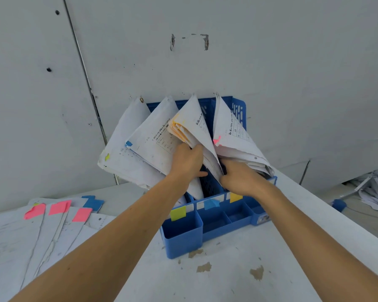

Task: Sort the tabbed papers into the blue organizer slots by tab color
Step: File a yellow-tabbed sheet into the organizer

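Observation:
The blue organizer (205, 232) stands against the wall, with yellow-green, blue and orange-yellow labels on its front. Four paper bundles fan out of its slots: a green-tabbed one (118, 153), a blue-tabbed one (153, 136), an orange-tabbed one (190, 123) and a pink-tabbed one (234, 136). My left hand (187, 161) grips the lower edge of the orange-tabbed bundle. My right hand (240, 178) holds the same bundle's bottom edge from the right, fingers curled between it and the pink-tabbed bundle.
Loose papers with pink tabs (59, 208) and blue tabs (93, 202) lie flat on the white table at the left. Crumpled papers (373, 190) pile on the floor at the right. The wall stands right behind the organizer.

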